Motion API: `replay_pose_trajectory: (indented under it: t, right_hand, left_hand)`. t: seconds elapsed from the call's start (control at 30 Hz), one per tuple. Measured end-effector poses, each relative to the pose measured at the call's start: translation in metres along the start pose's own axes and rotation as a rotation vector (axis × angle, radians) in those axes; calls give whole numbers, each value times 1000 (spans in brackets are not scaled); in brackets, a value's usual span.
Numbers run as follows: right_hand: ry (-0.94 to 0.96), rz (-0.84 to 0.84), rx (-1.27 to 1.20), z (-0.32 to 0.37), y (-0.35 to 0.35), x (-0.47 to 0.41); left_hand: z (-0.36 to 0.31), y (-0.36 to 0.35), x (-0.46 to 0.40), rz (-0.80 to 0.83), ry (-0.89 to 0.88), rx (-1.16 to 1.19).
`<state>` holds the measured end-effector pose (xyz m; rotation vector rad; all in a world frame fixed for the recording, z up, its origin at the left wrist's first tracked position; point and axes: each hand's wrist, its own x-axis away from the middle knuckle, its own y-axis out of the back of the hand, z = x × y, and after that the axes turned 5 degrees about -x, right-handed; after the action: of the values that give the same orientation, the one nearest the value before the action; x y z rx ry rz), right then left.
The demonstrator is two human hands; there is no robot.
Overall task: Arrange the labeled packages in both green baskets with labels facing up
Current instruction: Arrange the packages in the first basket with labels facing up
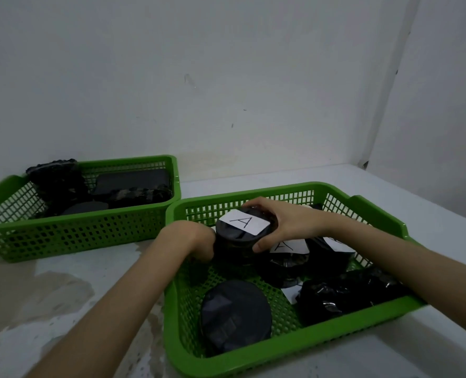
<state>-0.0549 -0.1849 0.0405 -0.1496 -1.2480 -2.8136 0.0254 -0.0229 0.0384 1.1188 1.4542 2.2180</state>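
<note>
— Both hands clamp one round black package (pixel 241 237), its "A" label (pixel 245 222) up, at the far left of the near basket (pixel 281 347); right hand (pixel 286 222) wraps its top and side, left hand (pixel 199 240) presses its left wall.

— Risk?

— Set down, it could tilt onto the labelled pack (pixel 287 255) beside it and hide that "A"; the near round package (pixel 236 313) shows no label, likely face down; likewise those in the far basket (pixel 84 227) at left.
</note>
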Motion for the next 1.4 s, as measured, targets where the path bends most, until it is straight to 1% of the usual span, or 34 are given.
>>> replay_pose_trajectory:
  t: [0.1,0.2,0.27,0.3,0.37,0.43,0.57,0.7,0.83,0.97,1.03,1.13,1.2,1.27,1.33,1.4]
  right_hand:
    - [11,3,-44,-2,1,-1]
    - [43,8,-16,-4,-3,-6]
    - [86,23,55,-3,-10,-9]
    - [120,25,114,-3,-14,-10]
    - [195,25,215,-2,-23,-11]
    - [232,58,254,1,-28,-12]
    - [147,153,237,4,-22,-14]
    - [99,181,203,6,-22,-11]
    - [123,118,231,1,-31,-14]
    - [111,94,340,-5,-39,-20]
    - [101,55,306,-5,-39,-18]
    - [219,-78,403,1,-35,-14]
    - [295,-129,355,12,-28,-9]
    - [239,-51,229,25,-19,0]
    - [101,146,250,36,-17,10]
    - [-27,373,336,42,-28,18]
  left_hand:
    - [1,1,8,-61,18,-20]
    - [4,9,24,-202,31,-15]
    - [7,13,34,-285,10,31]
    - [7,14,39,-281,-2,66]
    - [5,8,43,-217,-15,134]
    - [2,2,44,-172,-6,165]
    - [5,-1,43,-183,-6,190]
    - [9,-3,40,-162,21,149]
    - [4,-7,38,-163,67,102]
    - [-12,-11,35,-190,128,-35]
    - [-17,-12,35,-221,143,-89]
    - [-17,-11,39,-239,123,-117]
    - [-11,-8,45,-218,75,-34]
    - [-3,-3,56,-242,22,108]
    - [3,0,67,-250,-9,183]
    - [4,-2,73,-208,-16,160]
